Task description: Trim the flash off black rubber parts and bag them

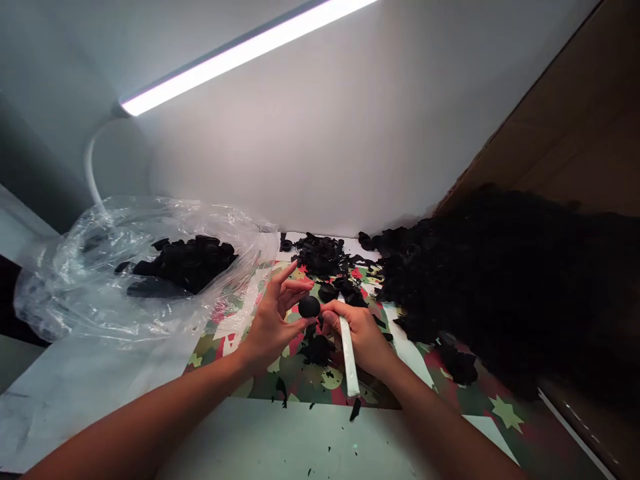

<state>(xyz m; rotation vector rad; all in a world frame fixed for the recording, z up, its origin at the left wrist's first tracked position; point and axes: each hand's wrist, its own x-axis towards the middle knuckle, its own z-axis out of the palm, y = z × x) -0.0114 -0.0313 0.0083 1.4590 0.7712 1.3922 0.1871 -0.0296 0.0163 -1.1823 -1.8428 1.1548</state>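
My left hand (270,320) is closed lightly on a small round black piece (309,307), smooth and rubber-like, between the thumb below and the fingers above. My right hand (363,333) grips a long, flat white-handled tool (349,357), whose end points back toward me. The tool's working tip is hidden by the fingers. The right thumb and index fingertip are right beside the round piece, perhaps touching it. Beneath both hands lie black scraps (317,350) and curled black pieces (345,291).
A clear plastic bag (100,293) at left holds several black pieces (190,263). A large heap of black pieces (465,280) fills the right side against cardboard (565,133). Black trimmings (320,253) lie farther back on patterned paper (505,410). A lit tube lamp (250,57) hangs above.
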